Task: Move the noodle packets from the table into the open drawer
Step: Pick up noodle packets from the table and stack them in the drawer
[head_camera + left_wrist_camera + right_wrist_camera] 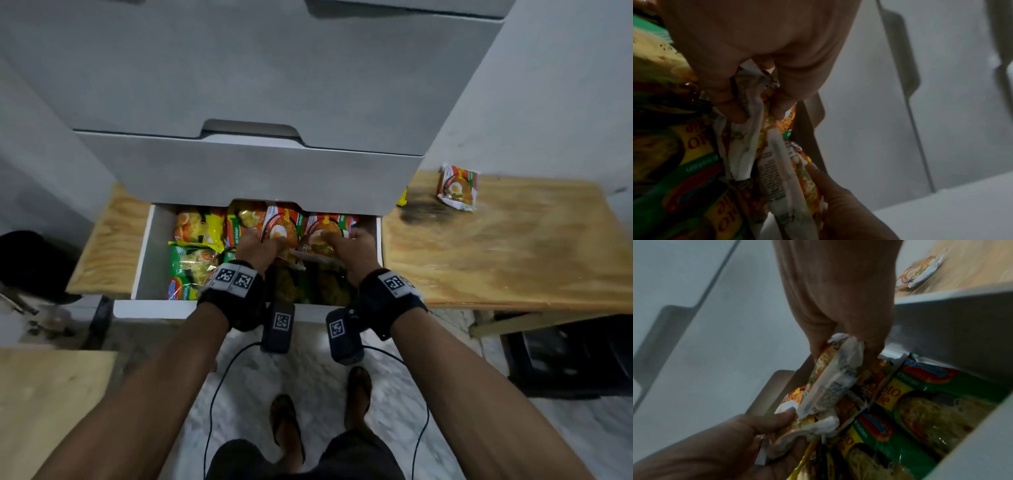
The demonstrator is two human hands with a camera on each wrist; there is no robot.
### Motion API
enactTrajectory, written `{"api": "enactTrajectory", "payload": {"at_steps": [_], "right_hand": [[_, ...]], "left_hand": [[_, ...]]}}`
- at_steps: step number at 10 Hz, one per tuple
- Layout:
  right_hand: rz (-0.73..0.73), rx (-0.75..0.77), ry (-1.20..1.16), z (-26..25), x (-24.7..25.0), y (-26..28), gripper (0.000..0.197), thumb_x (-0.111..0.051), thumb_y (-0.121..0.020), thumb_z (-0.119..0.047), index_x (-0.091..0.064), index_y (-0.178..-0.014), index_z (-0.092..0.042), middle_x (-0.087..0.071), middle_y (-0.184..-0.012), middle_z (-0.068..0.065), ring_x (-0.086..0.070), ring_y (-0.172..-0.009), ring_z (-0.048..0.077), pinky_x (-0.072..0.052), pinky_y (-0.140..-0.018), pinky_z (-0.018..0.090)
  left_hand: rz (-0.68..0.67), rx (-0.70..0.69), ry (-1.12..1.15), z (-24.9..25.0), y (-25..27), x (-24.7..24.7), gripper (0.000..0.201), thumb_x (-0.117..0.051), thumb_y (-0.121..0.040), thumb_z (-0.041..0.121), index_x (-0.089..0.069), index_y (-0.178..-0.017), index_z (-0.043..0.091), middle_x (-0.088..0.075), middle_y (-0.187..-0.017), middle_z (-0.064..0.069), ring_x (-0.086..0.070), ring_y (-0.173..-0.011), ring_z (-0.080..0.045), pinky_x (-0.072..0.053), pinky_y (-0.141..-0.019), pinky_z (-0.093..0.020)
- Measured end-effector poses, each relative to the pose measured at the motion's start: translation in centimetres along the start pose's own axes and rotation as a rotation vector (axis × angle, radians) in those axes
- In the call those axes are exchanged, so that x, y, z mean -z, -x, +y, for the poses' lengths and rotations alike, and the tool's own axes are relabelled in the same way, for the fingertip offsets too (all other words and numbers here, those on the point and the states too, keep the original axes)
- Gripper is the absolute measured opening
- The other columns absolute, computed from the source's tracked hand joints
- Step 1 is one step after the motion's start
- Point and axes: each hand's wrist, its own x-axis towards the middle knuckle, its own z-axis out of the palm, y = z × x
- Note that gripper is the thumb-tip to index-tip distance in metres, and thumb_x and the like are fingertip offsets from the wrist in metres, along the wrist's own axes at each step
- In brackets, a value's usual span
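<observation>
Two hands each pinch one packet over the open drawer (144, 260): left hand (255, 246) on the left packet (282, 229), right hand (346, 245) on the right packet (323, 228). Both could snag under the drawer above (239, 171) and slip. One more packet (457, 188) waits on the table (513, 246).

Both forearms extend forward from the lower corners of the head view toward frame centre, each wrist wearing a black band. Left hand (257, 244) sits left of centre, right hand (350, 245) just beside it. Fingers of both appear curled in a pinching grip.
</observation>
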Motion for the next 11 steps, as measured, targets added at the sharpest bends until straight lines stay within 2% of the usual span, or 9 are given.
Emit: {"api": "enactTrajectory", "payload": {"at_steps": [2, 3, 4, 5, 6, 8, 9, 10, 11], "right_hand": [[0.216, 0.053, 0.052, -0.7, -1.4, -2.1, 0.048, -0.072, -0.082, -0.024, -0.054, -0.123, -0.006, -0.065, -0.114, 0.01, -0.063, -0.105, 0.027, -0.046, -0.082, 0.024], [0.238, 0.061, 0.114, -1.1, -1.2, -2.7, 0.05, -0.06, -0.088, -0.008, -0.041, -0.134, -0.002, -0.063, -0.125, 0.018, -0.06, -0.115, 0.033, -0.043, -0.082, 0.026], [0.212, 0.088, 0.271, -1.9, -0.6, -2.5, 0.042, -0.058, -0.086, 0.0, -0.049, -0.128, 0.001, -0.062, -0.124, 0.021, -0.058, -0.116, 0.036, -0.045, -0.088, 0.031], [0.19, 0.144, 0.318, -1.4, -0.3, -2.7, 0.037, -0.059, -0.085, -0.003, -0.056, -0.122, 0.004, -0.06, -0.124, 0.022, -0.057, -0.116, 0.037, -0.046, -0.092, 0.035], [0.156, 0.224, 0.359, -0.9, -0.7, -2.2, 0.048, -0.056, -0.082, -0.024, -0.061, -0.12, 0.005, -0.06, -0.125, 0.024, -0.055, -0.117, 0.039, -0.046, -0.094, 0.038], [0.088, 0.29, 0.435, -0.6, 0.2, -1.3, 0.053, -0.048, -0.075, -0.029, -0.067, -0.114, 0.003, -0.062, -0.119, 0.024, -0.057, -0.112, 0.04, -0.049, -0.092, 0.038], [0.081, 0.323, 0.415, -1.3, 1.1, 0.3, 0.047, -0.051, -0.081, -0.033, -0.068, -0.107, 0.001, -0.065, -0.113, 0.023, -0.06, -0.104, 0.036, -0.04, -0.075, 0.025], [0.072, 0.348, 0.39, -1.6, 2.7, 1.6, 0.022, -0.059, -0.089, -0.012, -0.07, -0.103, 0.0, -0.07, -0.103, 0.016, -0.057, -0.085, 0.022, -0.029, -0.061, 0.016], [0.097, 0.343, 0.329, -1.6, 5.2, 2.3, 0.02, -0.055, -0.085, -0.006, -0.073, -0.095, -0.006, -0.068, -0.091, 0.007, -0.055, -0.083, 0.016, -0.043, -0.071, 0.027]], "left_hand": [[-0.094, 0.006, -0.095, -1.9, -6.5, -2.2, 0.017, -0.069, -0.065, 0.032, -0.055, -0.07, 0.023, -0.066, -0.096, -0.014, -0.067, -0.105, -0.041, -0.054, -0.092, -0.053], [-0.059, 0.021, -0.083, 0.0, -5.2, -2.7, 0.018, -0.069, -0.064, 0.029, -0.052, -0.069, 0.026, -0.063, -0.096, -0.008, -0.068, -0.104, -0.036, -0.054, -0.095, -0.049], [-0.011, 0.027, -0.162, 0.4, -4.8, -3.0, 0.027, -0.07, -0.079, 0.027, -0.048, -0.065, 0.023, -0.06, -0.094, -0.006, -0.061, -0.09, -0.022, -0.052, -0.088, -0.032], [0.05, 0.01, -0.212, 0.2, -4.6, -3.0, 0.039, -0.071, -0.079, 0.032, -0.057, -0.099, 0.001, -0.063, -0.098, -0.012, -0.063, -0.09, -0.027, -0.052, -0.082, -0.034], [0.107, -0.016, -0.376, 0.4, -4.2, -3.0, 0.053, -0.069, -0.083, 0.035, -0.06, -0.113, -0.008, -0.069, -0.109, -0.019, -0.065, -0.1, -0.034, -0.053, -0.088, -0.04], [0.068, -0.079, -0.49, 0.7, -3.2, -2.9, 0.047, -0.062, -0.088, 0.041, -0.075, -0.098, -0.004, -0.072, -0.104, -0.023, -0.065, -0.102, -0.038, -0.05, -0.09, -0.038], [0.136, -0.114, -0.414, 1.0, -2.1, -2.2, 0.04, -0.068, -0.083, 0.037, -0.071, -0.093, -0.002, -0.069, -0.108, -0.023, -0.061, -0.107, -0.038, -0.046, -0.092, -0.033], [0.179, -0.172, -0.29, 1.1, -0.7, -2.3, 0.029, -0.07, -0.079, 0.026, -0.063, -0.095, 0.003, -0.062, -0.114, -0.021, -0.059, -0.103, -0.034, -0.044, -0.078, -0.03], [0.12, -0.224, -0.185, 1.5, 1.7, -3.7, 0.027, -0.063, -0.078, 0.022, -0.059, -0.1, 0.007, -0.06, -0.116, -0.011, -0.058, -0.106, -0.027, -0.047, -0.085, -0.03]]}}
